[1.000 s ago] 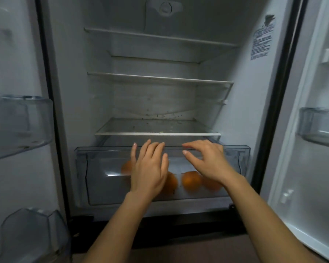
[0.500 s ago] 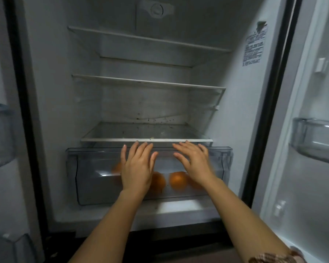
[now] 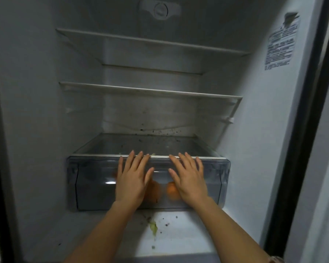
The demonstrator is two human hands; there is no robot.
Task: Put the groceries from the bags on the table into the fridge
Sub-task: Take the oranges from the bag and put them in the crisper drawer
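My left hand [image 3: 131, 179] and right hand [image 3: 190, 179] lie flat, fingers spread, palms pressing the drawer [image 3: 91, 186] front. Inside the drawer, behind that front, sit the oranges [image 3: 172, 190]. I judge I'm seating it shut; next calls for an even push, then letting go. The drawer runs long left-to-right, front facing me.

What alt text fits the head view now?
The left hand and right hand press flat on the front of a clear plastic crisper drawer holding round orange fruits. It sits low in an open white fridge, below glass shelves.
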